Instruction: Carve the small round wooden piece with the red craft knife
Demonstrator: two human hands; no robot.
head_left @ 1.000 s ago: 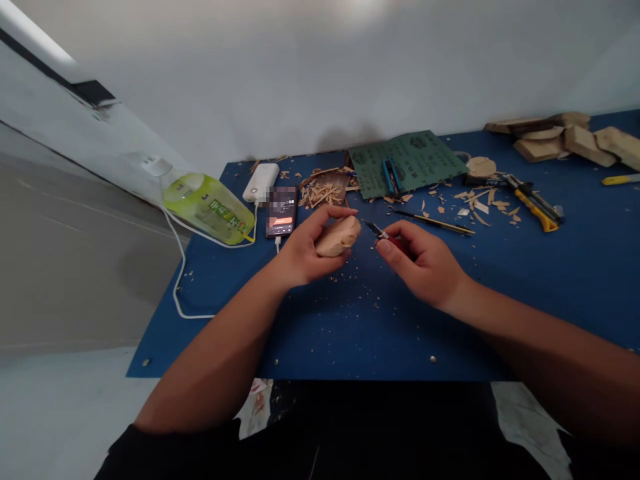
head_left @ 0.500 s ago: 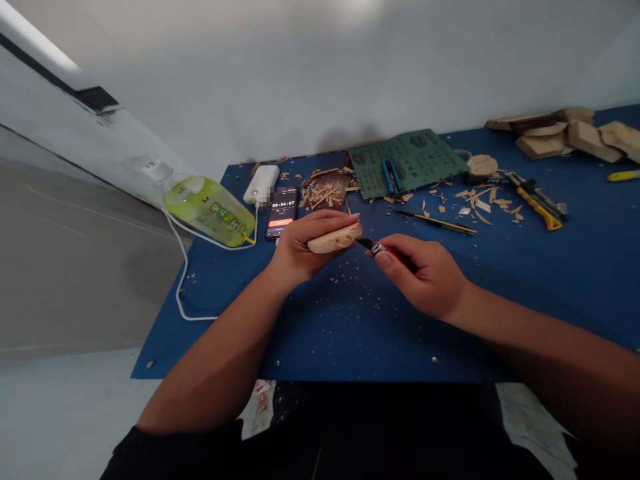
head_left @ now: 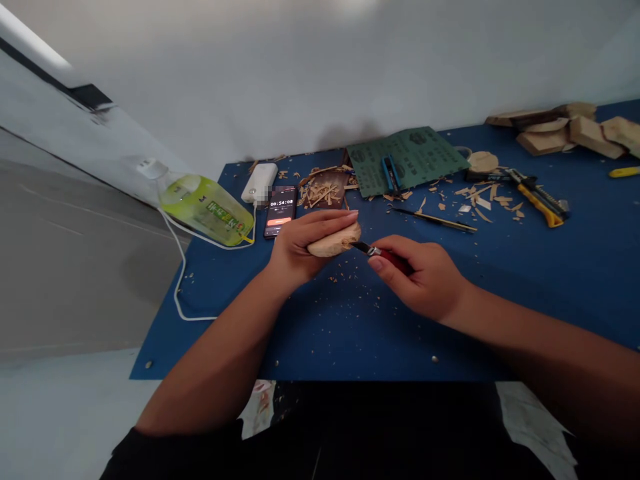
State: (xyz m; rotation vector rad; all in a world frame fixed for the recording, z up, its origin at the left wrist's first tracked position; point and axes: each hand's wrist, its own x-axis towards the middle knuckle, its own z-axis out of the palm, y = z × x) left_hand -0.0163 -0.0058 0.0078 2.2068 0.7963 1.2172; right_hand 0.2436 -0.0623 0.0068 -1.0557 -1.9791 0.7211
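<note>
Block (head_left: 329, 244), pale rounded wood, in grip of left hand (head_left: 294, 250), nearside of green printed sheet (head_left: 425, 161); right hand (head_left: 425, 273) holding red-handled knife (head_left: 391, 257) at block's rough end. Shaping looks partway, rough end remaining.

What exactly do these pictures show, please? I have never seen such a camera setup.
There is no machine: you see a person's two bare hands. Every picture comes from one camera worn on the head, looking forward and down. The left hand holds a pale, rounded piece of wood; the right hand holds a red-handled knife, its dark blade at the wood's end. On the blue table lie pale wood shavings, a dark rectangular phone, a green printed sheet with a blue-and-black cutter on it, and pale wooden blocks.
</note>
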